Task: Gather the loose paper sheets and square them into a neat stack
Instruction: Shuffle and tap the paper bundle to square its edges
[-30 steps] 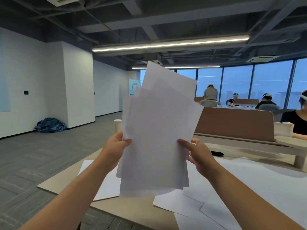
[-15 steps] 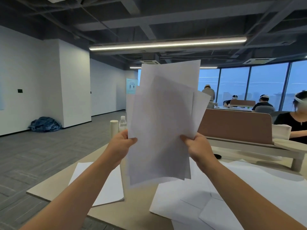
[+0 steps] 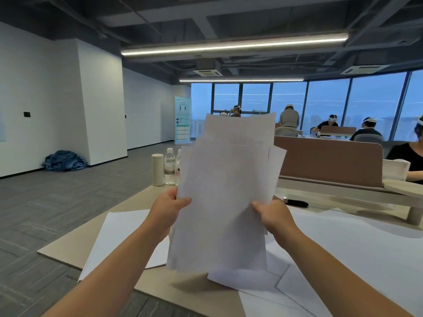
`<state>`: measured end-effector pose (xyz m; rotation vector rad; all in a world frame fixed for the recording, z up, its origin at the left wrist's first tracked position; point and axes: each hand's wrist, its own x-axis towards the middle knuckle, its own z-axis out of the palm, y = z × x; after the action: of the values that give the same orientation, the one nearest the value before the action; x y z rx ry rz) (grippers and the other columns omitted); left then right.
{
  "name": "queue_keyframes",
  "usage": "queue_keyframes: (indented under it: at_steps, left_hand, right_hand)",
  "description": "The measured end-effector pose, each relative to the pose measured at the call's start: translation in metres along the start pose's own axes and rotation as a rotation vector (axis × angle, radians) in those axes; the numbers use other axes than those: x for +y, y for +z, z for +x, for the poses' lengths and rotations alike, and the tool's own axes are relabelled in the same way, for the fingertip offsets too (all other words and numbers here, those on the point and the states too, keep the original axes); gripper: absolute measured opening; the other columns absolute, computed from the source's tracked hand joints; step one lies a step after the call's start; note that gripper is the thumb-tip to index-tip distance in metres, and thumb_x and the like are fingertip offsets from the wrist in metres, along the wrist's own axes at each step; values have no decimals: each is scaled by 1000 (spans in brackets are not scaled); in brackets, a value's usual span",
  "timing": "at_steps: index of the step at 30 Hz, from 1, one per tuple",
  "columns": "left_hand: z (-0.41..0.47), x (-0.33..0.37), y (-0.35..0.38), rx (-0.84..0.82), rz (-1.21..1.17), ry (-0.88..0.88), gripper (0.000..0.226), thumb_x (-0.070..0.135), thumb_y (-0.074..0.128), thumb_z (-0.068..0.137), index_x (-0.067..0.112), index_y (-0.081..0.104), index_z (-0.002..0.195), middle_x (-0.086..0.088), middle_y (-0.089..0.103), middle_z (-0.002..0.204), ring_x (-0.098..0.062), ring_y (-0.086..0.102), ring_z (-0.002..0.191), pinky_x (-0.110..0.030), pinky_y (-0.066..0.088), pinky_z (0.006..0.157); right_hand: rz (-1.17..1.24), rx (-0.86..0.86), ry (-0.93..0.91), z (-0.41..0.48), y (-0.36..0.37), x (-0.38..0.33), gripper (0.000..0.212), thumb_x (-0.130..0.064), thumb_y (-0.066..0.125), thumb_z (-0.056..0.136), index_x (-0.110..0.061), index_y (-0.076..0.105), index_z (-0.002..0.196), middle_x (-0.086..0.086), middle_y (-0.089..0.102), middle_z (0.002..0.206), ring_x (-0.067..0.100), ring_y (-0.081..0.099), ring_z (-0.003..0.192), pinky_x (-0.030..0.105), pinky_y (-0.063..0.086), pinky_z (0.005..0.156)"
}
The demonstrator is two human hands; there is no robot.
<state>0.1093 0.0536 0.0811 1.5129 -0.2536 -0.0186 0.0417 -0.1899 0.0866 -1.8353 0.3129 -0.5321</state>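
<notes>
above the table point(image 3: 201, 291), uneven paper sheets point(image 3: 225, 197) gripped between left hand point(image 3: 168, 210) and right hand point(image 3: 273, 215)

A beige desk point(image 3: 194, 291) carries loose white sheets point(image 3: 357, 252) along its near and right edges, bottles point(image 3: 169, 167) at the far-left corner, a black pen-like object point(image 3: 296, 203) further back
</notes>
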Motion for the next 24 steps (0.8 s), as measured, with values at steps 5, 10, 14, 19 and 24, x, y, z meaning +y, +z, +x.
queue_keyframes:
  at_steps: [5,10,14,19,24]
  left_hand:
    - [-2,2,-2,67,-53,-1,18,11,55,98,11,72,107,-10,77,101,-31,73,94,-45,57,86]
    - [-2,-12,-1,172,-125,-88,25,2,46,95,4,70,103,-15,71,99,-32,66,85,-42,49,80]
    - [-6,-35,0,243,-74,-213,36,-8,43,83,5,70,101,-16,68,89,-29,58,77,-38,43,68]
    - [-8,-57,-2,277,49,-364,27,-7,42,86,-4,64,101,-29,66,101,-34,62,82,-37,47,67]
    - [-15,-48,-8,155,279,-396,11,-5,47,87,-4,58,90,-20,60,86,-33,63,72,-35,56,63]
  right_hand:
    - [2,-1,53,3,7,10,14,-15,58,95,-15,60,109,4,66,101,28,63,94,37,52,79]
    - [12,9,110,3,8,17,15,-9,58,92,-12,63,106,-3,66,89,22,64,86,33,52,76]
    - [-4,-5,224,6,5,31,18,-1,59,89,-7,59,106,10,66,100,31,64,94,43,55,87]
    - [-115,-57,380,7,7,72,18,6,53,89,-1,55,106,14,60,87,28,60,80,31,48,69]
    - [-343,-69,347,-1,5,87,23,0,48,93,2,61,112,14,60,96,31,57,84,30,44,71]
